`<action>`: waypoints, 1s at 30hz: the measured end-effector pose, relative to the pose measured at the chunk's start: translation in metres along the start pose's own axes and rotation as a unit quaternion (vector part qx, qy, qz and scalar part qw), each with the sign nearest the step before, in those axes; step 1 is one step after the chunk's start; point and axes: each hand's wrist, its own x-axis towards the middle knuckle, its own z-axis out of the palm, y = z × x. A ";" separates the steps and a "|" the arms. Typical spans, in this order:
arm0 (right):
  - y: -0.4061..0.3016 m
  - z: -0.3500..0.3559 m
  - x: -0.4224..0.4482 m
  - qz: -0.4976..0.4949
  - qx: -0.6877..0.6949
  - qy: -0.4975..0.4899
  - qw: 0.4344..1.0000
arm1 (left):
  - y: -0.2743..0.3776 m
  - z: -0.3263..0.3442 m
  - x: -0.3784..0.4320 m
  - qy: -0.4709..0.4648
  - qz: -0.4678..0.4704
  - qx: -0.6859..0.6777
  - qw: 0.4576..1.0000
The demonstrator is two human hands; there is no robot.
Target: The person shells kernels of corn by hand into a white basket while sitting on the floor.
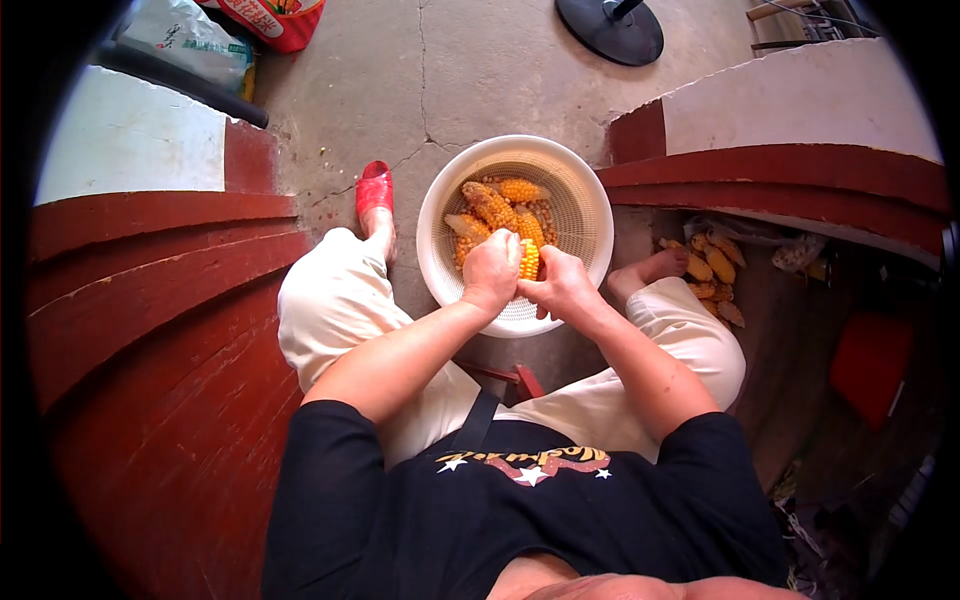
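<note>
My left hand (491, 271) and my right hand (562, 283) meet over a white plastic mesh basket (433, 279). Between them is an upright ear of yellow corn (529, 259), with the fingers of both hands closed around its sides. Some of its lower end is hidden by my fingers. Inside the basket, beyond my hands, lie several more ears of corn (491, 205), one of them browner than the others. Loose corn kernels (550, 217) lie around them on the mesh bottom.
The basket stands on a cracked concrete floor (360, 97) between my knees. Corn cobs (718, 264) are heaped beside my bare foot at right. Red door-frame parts (165, 217) flank both sides. A round black stand base (611, 34), a white sack (184, 45) and a red bag (281, 22) lie further off.
</note>
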 end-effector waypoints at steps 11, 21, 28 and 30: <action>0.021 -0.001 0.015 0.002 0.138 -0.012 0.990 | 0.007 -0.009 0.005 -0.079 0.006 -0.042 0.996; 0.018 -0.004 0.016 0.021 0.170 -0.045 0.984 | 0.012 -0.011 0.002 -0.052 0.036 0.024 0.998; 0.017 -0.007 0.014 0.024 0.143 -0.036 0.989 | 0.005 -0.009 0.008 -0.044 0.019 -0.059 0.997; 0.019 -0.008 0.013 0.027 0.127 -0.035 0.991 | 0.010 -0.012 0.008 -0.089 -0.028 -0.131 0.987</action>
